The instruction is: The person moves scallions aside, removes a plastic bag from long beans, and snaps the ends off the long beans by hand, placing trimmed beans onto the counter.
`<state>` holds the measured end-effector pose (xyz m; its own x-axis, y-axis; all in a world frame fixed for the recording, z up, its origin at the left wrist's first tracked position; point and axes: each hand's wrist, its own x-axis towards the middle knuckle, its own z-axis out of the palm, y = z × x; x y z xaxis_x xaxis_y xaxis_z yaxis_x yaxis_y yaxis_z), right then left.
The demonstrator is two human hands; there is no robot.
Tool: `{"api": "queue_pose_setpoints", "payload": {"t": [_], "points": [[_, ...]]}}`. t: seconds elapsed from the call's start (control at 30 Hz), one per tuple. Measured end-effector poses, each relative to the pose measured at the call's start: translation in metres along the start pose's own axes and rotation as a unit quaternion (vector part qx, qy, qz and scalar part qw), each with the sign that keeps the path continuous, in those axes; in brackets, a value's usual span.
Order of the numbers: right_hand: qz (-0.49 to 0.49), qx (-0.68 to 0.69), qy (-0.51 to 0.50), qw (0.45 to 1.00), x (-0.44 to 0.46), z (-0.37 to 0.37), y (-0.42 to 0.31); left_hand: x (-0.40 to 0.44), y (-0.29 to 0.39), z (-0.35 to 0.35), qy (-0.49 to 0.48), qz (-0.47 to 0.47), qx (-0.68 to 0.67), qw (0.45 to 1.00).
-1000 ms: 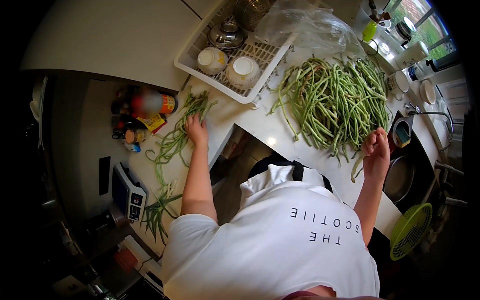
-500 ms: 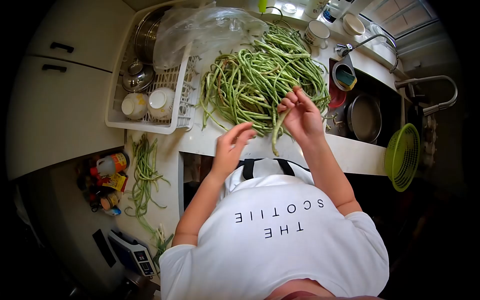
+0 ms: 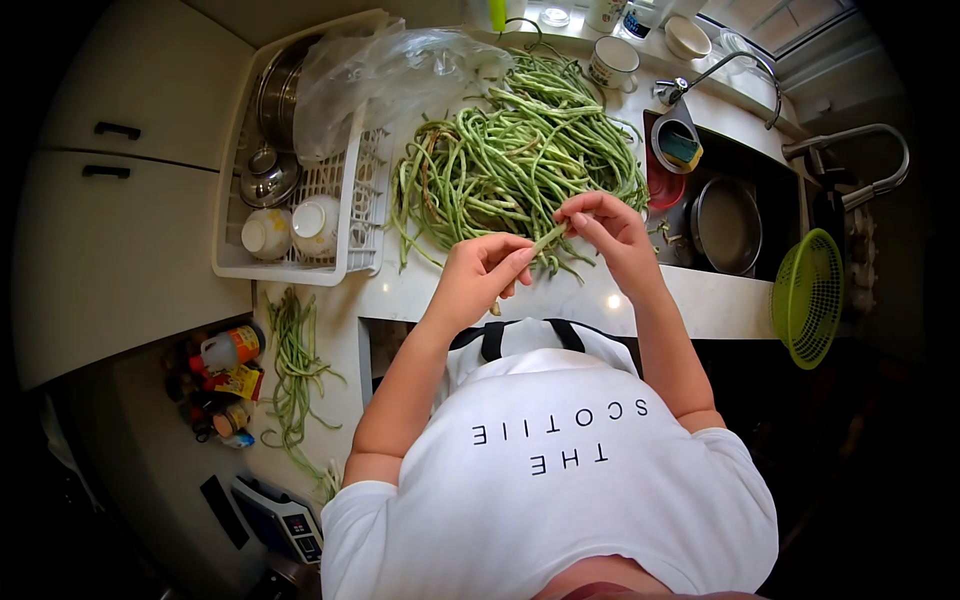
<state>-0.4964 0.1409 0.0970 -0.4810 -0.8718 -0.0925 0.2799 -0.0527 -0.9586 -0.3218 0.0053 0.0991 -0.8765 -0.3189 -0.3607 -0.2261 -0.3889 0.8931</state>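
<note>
Between my two hands stretches one green long bean [image 3: 550, 238], its middle in plain sight. My left hand [image 3: 482, 278] pinches one end, and a short bit of bean pokes out below its fingers. The other end sits between the thumb and fingertips of my right hand [image 3: 612, 238]. Just beyond both hands lies a big tangled heap of long beans [image 3: 510, 150] on the white counter [image 3: 570, 295]. A smaller bunch of long beans [image 3: 295, 370] rests on the side counter at the left.
A white dish rack [image 3: 345, 230] with bowls and a pot stands left, a clear plastic bag [image 3: 400, 75] draped over it. At right, the sink holds a metal pan [image 3: 727, 225]. A green colander [image 3: 808, 298] is at the counter's edge. A scale [image 3: 280, 515] sits lower left.
My left hand has come right and closed on the long bean, which my right hand held alone hanging down. The bean now spans both hands, and my right hand is slightly lower.
</note>
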Motion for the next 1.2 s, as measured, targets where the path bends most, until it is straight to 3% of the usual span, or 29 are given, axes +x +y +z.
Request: {"api": "queue_pose_setpoints", "payload": {"t": [0.03,0.1,0.13,0.2,0.23,0.27,0.33,0.47,0.67,1.0,1.1,1.17,1.2], "points": [[0.000,0.000,0.000,1.000,-0.001,-0.002,-0.001,-0.003,0.005,0.003,0.032,0.015,0.052,0.998],[-0.087,-0.169,-0.025,0.981,-0.002,-0.004,-0.004,-0.007,0.014,0.008,0.062,0.029,0.104,0.992],[-0.087,-0.169,-0.024,0.981,-0.002,-0.004,-0.009,-0.010,0.019,0.010,0.081,0.044,0.162,0.982],[-0.174,-0.386,-0.077,0.903,-0.004,0.000,-0.025,-0.013,0.025,0.012,0.097,0.059,0.219,0.969],[-0.172,-0.426,-0.086,0.884,-0.005,0.003,-0.030,-0.015,0.026,0.012,0.112,0.103,0.269,0.951],[-0.171,-0.426,-0.084,0.884,-0.005,0.004,-0.030,-0.015,0.028,0.013,0.126,0.146,0.316,0.929],[-0.256,-0.498,-0.116,0.820,-0.005,0.005,-0.028,-0.017,0.029,0.015,0.136,0.178,0.359,0.906],[-0.277,-0.528,-0.106,0.796,-0.007,0.013,-0.021,-0.018,0.027,0.016,0.152,0.233,0.444,0.852],[-0.268,-0.545,-0.108,0.787,-0.006,0.024,-0.012,-0.010,0.020,0.020,0.135,0.276,0.530,0.791],[-0.282,-0.526,-0.037,0.802,-0.005,0.034,0.002,-0.008,0.023,0.024,0.164,0.280,0.540,0.776],[-0.259,-0.478,-0.001,0.839,-0.007,0.037,0.009,-0.005,0.022,0.027,0.176,0.294,0.517,0.784],[-0.175,-0.373,0.008,0.911,-0.009,0.039,0.010,-0.002,0.023,0.028,0.183,0.321,0.494,0.787],[-0.176,-0.373,0.008,0.911,-0.010,0.039,0.009,-0.001,0.023,0.028,0.183,0.321,0.494,0.787]]}}
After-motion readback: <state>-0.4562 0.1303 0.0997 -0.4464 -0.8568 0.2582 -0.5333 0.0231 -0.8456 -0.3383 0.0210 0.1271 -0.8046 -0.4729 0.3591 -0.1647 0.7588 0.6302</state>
